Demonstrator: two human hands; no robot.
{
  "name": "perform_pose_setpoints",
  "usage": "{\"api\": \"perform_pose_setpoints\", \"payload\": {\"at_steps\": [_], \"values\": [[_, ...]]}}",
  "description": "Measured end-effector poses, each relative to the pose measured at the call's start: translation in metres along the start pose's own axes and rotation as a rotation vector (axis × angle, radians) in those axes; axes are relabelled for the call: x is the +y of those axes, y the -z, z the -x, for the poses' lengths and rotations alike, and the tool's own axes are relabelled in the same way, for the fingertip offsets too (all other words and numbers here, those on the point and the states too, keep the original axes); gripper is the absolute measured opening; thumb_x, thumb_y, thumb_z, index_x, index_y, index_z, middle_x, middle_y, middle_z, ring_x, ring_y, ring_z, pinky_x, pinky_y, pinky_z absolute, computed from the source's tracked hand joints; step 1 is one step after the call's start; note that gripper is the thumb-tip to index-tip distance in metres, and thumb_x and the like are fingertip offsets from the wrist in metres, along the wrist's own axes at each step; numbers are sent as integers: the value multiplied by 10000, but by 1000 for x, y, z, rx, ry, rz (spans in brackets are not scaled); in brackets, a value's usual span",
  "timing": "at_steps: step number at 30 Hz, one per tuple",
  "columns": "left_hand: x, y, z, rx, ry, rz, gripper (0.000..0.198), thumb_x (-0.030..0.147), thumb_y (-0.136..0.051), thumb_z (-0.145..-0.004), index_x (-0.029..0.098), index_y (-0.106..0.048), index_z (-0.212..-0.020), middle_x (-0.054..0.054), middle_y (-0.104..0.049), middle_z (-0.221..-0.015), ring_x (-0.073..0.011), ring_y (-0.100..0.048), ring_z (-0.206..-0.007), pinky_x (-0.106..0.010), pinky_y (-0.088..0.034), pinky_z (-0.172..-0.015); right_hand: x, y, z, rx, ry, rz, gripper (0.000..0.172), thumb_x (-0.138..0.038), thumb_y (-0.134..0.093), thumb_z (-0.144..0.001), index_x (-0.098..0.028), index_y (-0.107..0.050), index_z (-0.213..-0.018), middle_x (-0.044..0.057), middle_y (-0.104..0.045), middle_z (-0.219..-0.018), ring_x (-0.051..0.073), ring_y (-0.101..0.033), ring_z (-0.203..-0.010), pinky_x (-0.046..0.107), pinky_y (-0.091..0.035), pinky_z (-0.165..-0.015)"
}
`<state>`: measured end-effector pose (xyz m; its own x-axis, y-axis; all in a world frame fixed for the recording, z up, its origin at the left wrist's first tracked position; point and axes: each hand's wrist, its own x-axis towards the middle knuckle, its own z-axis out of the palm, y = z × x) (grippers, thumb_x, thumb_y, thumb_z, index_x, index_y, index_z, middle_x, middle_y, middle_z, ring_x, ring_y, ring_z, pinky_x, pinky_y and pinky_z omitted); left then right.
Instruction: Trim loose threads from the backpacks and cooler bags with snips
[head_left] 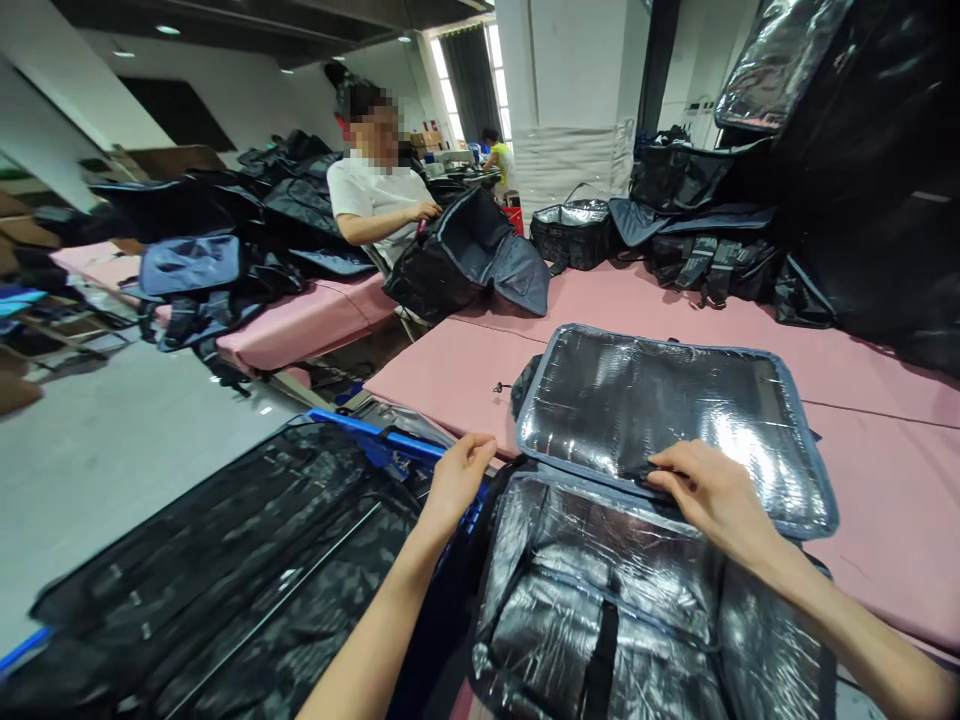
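An insulated bag (600,590) with a shiny silver lining lies open in front of me. Its flat lid (645,400), edged in grey-blue binding, is folded back over the pink table. My right hand (709,490) is over the lid's near edge, thumb and forefinger pinched by a small dark bit whose kind I cannot make out. Inside the bag, a black strap (602,650) runs down the lining. My left hand (457,480) is held left of the bag, near the blue crate's rim, its fingertips pressed together; anything between them is too small to see.
At left, a blue crate (375,430) holds dark camouflage-patterned bags (247,570). Across the pink table (457,370), a person (382,200) in white handles an open black bag (465,250). More bags (712,260) stand at the back right, beside a tall dark pile (885,200).
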<state>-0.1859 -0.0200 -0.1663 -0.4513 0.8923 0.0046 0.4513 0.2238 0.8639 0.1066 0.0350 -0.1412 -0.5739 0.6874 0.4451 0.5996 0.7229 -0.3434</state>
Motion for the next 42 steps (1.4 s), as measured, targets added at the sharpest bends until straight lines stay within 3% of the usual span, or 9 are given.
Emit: {"api": "perform_pose_setpoints", "payload": {"at_steps": [7, 13, 17, 23, 27, 30, 34, 37, 42], "values": [[7, -29, -14, -151, 108, 351, 369, 483, -638, -603, 151, -510, -701, 35, -514, -523, -105, -465, -508, -209, -318, -517, -3, -16, -17, -49, -54, -83, 201, -361, -481, -868, -201, -584, -933, 46, -626, -813, 170, -575, -727, 277, -430, -626], [3, -28, -16, -258, 192, 533, 348, 426, -688, -570, 129, -535, -669, 32, -506, -516, -60, -383, -442, -181, -239, -449, -27, -46, -60, -176, -28, 75, 347, -276, -546, -803, -239, -511, -1146, 32, -623, -903, 167, -599, -724, 251, -394, -590], [-8, -31, -17, -253, 207, 528, 407, 481, -706, -531, 142, -532, -671, 27, -507, -511, -79, -419, -455, -177, -242, -439, -15, -56, -98, -263, -13, 127, 207, -241, -572, -733, -272, -609, -935, -6, -643, -804, 153, -589, -670, 232, -331, -551], [-12, -14, -51, -352, 119, 260, 444, 589, -635, -535, 163, -559, -633, -10, -564, -538, -143, -507, -530, -193, -304, -433, 116, 31, -106, 77, -527, 166, 271, -286, -490, -765, -199, -626, -983, 67, -652, -851, 193, -573, -729, 258, -322, -579], [17, -12, -123, -142, -107, 80, 458, 580, -590, -539, 188, -625, -774, -36, -648, -707, -210, -577, -691, -256, -422, -548, 179, 94, -79, 206, -823, 96, 343, -405, -466, -777, -131, -665, -832, 27, -570, -578, 153, -504, -557, 251, -291, -517], [51, -41, -177, -96, -177, -26, 489, 524, -534, -605, 175, -612, -938, -62, -669, -819, -239, -605, -779, -280, -442, -623, 197, 101, -66, 191, -894, -24, 349, -433, -552, -705, -102, -661, -718, -14, -468, -471, 105, -400, -465, 242, -259, -476], [77, -80, -215, -156, -247, -159, 372, 464, -526, -628, 173, -628, -835, -68, -674, -789, -252, -612, -787, -279, -422, -638, 200, 89, -65, 158, -869, -227, 387, -492, -625, -611, -106, -615, -594, -38, -398, -457, 80, -333, -465, 236, -251, -473], [77, -90, -223, -178, -253, -178, 265, 423, -578, -600, 185, -627, -706, -29, -648, -655, -238, -599, -705, -268, -391, -601, 196, 85, -66, 155, -820, -345, 387, -495, -668, -538, -121, -569, -538, -43, -396, -482, 79, -347, -505, 231, -265, -500], [86, -81, -204, -317, -51, 272, 219, 354, -640, -556, 168, -525, -558, 47, -492, -443, -126, -480, -465, -214, -319, -477, 190, 90, -61, 167, -796, -501, 410, -528, -654, -507, -143, -518, -548, -37, -428, -507, 77, -355, -493, 232, -265, -493]]}}
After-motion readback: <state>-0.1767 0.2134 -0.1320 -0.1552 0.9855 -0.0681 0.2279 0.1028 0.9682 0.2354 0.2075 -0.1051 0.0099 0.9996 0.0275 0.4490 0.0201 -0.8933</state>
